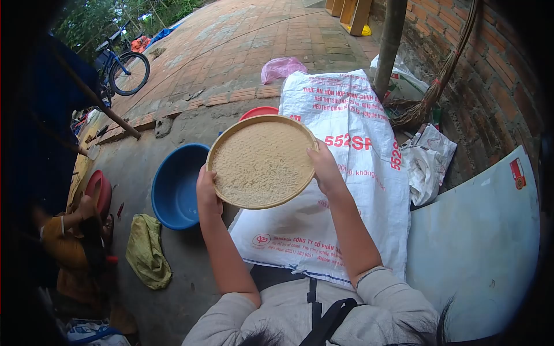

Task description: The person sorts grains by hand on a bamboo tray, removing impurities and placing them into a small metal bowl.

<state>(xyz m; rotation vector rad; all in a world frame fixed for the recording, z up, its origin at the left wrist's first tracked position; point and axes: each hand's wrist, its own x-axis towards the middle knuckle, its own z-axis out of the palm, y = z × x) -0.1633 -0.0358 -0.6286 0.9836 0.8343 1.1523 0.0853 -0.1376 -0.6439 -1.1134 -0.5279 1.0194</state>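
Note:
A round bamboo winnowing tray (264, 205) is held up in front of me, spread with pale grain (262, 155) that looks like rice. My left hand (208, 193) grips its left rim, thumb on top. On the opposite side my right hand (326, 167) is closed around the rim in the same way. Beneath the tray lies a flat white feed sack (375, 196) with red print. A blue plastic basin (176, 193) stands on the ground just left of my left hand. Partly hidden behind the tray's far edge is a red basin (259, 112).
A yellowish-green sack (147, 251) lies at the left, near another person (75, 242) beside a red tub (99, 193). A pale board (473, 248) is at the right. Farther off are a wooden post (390, 49), a straw broom (424, 106), a pink bag (281, 69) and a bicycle (128, 74).

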